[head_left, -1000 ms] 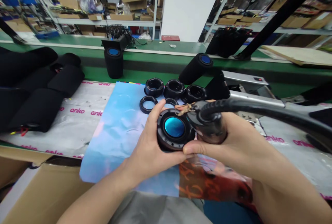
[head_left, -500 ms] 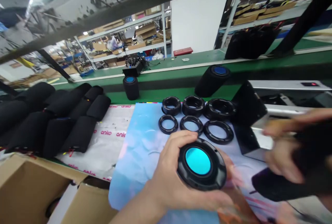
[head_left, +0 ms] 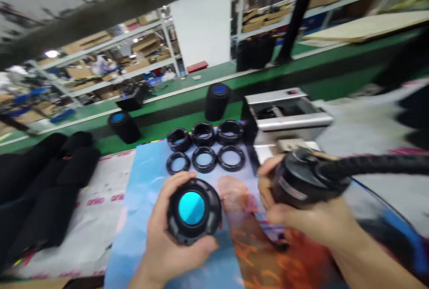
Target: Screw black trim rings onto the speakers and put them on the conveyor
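Observation:
My left hand grips a round black speaker part with a bright blue centre, face up, over the blue printed sheet. My right hand holds a black cylindrical power tool with a thick black hose running off to the right; the tool is a little to the right of the speaker part and apart from it. Several black rings lie in two rows on the sheet just beyond my hands.
Black fabric-covered speaker bodies are piled at the left. Two upright speakers stand on the green conveyor. A grey metal box sits behind the tool. Shelves with cartons fill the background.
The right hand with the tool left the speaker part, swung out to the right, and has come back closer. The left hand keeps the part. The view has shifted and blurred.

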A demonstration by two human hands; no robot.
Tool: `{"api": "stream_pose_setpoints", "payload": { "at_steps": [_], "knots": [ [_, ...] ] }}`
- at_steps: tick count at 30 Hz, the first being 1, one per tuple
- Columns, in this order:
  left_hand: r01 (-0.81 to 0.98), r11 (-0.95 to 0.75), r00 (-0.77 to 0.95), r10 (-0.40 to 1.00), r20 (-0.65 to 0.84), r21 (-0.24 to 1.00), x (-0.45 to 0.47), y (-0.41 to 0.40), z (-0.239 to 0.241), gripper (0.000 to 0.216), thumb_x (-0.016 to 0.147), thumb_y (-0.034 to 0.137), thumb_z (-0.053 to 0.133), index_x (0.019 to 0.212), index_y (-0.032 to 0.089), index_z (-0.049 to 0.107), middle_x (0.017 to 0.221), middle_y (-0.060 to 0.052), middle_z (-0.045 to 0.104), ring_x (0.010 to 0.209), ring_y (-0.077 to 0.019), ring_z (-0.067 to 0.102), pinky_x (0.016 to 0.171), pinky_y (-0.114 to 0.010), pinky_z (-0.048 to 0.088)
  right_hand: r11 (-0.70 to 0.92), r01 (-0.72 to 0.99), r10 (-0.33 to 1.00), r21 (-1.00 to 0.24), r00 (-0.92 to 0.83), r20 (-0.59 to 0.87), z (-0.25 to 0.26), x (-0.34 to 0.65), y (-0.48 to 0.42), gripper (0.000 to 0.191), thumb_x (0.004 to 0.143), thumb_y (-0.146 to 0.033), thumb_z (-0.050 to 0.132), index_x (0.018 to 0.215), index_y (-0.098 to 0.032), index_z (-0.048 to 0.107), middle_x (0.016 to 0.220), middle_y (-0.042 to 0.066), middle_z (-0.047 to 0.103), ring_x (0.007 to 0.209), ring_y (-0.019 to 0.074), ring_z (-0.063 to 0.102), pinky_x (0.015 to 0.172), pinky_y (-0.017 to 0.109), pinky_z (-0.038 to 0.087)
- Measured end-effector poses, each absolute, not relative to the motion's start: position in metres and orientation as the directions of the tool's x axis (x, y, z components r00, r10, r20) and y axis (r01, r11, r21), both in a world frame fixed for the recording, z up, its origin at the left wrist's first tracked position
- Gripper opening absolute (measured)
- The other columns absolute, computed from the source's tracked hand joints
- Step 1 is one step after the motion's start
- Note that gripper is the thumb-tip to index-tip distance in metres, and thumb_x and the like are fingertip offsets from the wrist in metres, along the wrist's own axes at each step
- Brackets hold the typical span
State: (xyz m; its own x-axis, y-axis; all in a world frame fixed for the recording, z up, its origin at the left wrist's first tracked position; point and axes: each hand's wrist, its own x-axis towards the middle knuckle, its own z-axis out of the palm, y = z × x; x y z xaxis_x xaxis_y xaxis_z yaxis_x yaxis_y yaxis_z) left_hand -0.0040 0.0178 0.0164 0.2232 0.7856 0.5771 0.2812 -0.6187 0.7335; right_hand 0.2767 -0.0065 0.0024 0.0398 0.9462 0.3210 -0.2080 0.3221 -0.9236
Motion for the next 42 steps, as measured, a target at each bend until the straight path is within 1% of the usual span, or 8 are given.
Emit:
{"api": "stream_pose_setpoints", "payload": {
  "at_steps": [3, 6, 9, 15, 20, 24, 31, 42],
  "knots": [
    [0.326, -0.586, 0.169, 0.808, 0.564, 0.742, -0.002, 0.020, 0.020, 0.074, 0.080, 0.053, 0.097, 0.145, 0.027, 0.073, 0.133, -0.008, 0.082, 0.120, -0.0308, 0.082, 0.105, -0.037, 0.067, 0.439, -0.252, 0.898, -0.863, 0.166, 0.408, 0.037, 0.291, -0.005, 0.058, 0.079, -0.062, 0.099, 0.113, -0.029, 0.065, 0.069, -0.005, 0.064, 0.047, 0.0129, 0.058, 0.045, 0.024, 0.050],
    [0.284, -0.575, 0.169, 0.818, 0.550, 0.767, 0.014, 0.028, 0.024, 0.072, 0.082, 0.053, 0.096, 0.145, 0.026, 0.072, 0.131, -0.007, 0.083, 0.118, -0.0292, 0.082, 0.104, -0.036, 0.067, 0.677, -0.145, 0.687, -0.722, 0.477, 0.548, 0.080, 0.306, -0.002, 0.057, 0.080, -0.066, 0.097, 0.105, -0.027, 0.064, 0.069, -0.004, 0.061, 0.052, 0.0151, 0.060, 0.052, 0.030, 0.055],
    [0.209, -0.604, 0.273, 0.791, 0.547, 0.769, 0.041, 0.037, 0.027, 0.073, 0.081, 0.052, 0.096, 0.145, 0.027, 0.071, 0.132, -0.006, 0.082, 0.117, -0.0281, 0.082, 0.102, -0.035, 0.068, 0.775, 0.005, 0.507, -0.632, 0.592, 0.626, 0.108, 0.313, 0.010, 0.054, 0.079, -0.061, 0.100, 0.093, -0.024, 0.063, 0.063, -0.004, 0.056, 0.049, 0.0142, 0.055, 0.045, 0.030, 0.049],
    [0.150, -0.644, 0.390, 0.736, 0.554, 0.750, 0.070, 0.043, 0.021, 0.080, 0.081, 0.055, 0.097, 0.149, 0.029, 0.067, 0.140, -0.007, 0.080, 0.121, -0.0279, 0.082, 0.103, -0.035, 0.067, 0.732, -0.092, 0.622, -0.675, 0.492, 0.609, 0.105, 0.317, 0.037, 0.065, 0.069, -0.070, 0.102, 0.091, -0.021, 0.067, 0.060, -0.002, 0.057, 0.040, 0.0145, 0.050, 0.034, 0.030, 0.036],
    [0.156, -0.631, 0.392, 0.746, 0.539, 0.760, 0.068, 0.040, 0.022, 0.080, 0.081, 0.054, 0.097, 0.149, 0.028, 0.066, 0.142, -0.008, 0.079, 0.123, -0.0286, 0.082, 0.104, -0.036, 0.067, 0.728, -0.146, 0.657, -0.670, 0.430, 0.620, 0.083, 0.316, 0.050, 0.059, 0.087, -0.071, 0.089, 0.094, -0.020, 0.059, 0.061, -0.003, 0.057, 0.040, 0.0124, 0.051, 0.034, 0.026, 0.035],
    [0.149, -0.622, 0.394, 0.750, 0.531, 0.769, 0.070, 0.040, 0.024, 0.075, 0.082, 0.053, 0.097, 0.146, 0.028, 0.066, 0.135, -0.006, 0.082, 0.115, -0.0248, 0.084, 0.098, -0.032, 0.068, 0.593, -0.172, 0.783, -0.786, 0.350, 0.514, 0.077, 0.312, 0.046, 0.062, 0.089, -0.073, 0.086, 0.092, -0.020, 0.054, 0.057, -0.003, 0.056, 0.036, 0.0134, 0.050, 0.032, 0.024, 0.036],
    [0.136, -0.661, 0.426, 0.711, 0.559, 0.738, 0.070, 0.042, 0.026, 0.075, 0.082, 0.047, 0.097, 0.146, 0.028, 0.063, 0.139, -0.005, 0.081, 0.122, -0.0241, 0.083, 0.104, -0.032, 0.067, 0.744, 0.026, 0.544, -0.667, 0.555, 0.629, 0.111, 0.303, 0.037, 0.064, 0.083, -0.083, 0.084, 0.082, -0.024, 0.059, 0.056, 0.000, 0.049, 0.042, 0.0178, 0.048, 0.029, 0.035, 0.030],
    [0.133, -0.630, 0.430, 0.732, 0.529, 0.765, 0.072, 0.048, 0.024, 0.079, 0.079, 0.057, 0.098, 0.143, 0.026, 0.064, 0.133, -0.007, 0.082, 0.116, -0.0270, 0.084, 0.099, -0.037, 0.069, 0.627, -0.083, 0.717, -0.774, 0.450, 0.532, 0.092, 0.306, 0.043, 0.057, 0.087, -0.078, 0.081, 0.087, -0.025, 0.061, 0.058, -0.001, 0.053, 0.038, 0.0144, 0.044, 0.036, 0.033, 0.029]
  ]
}}
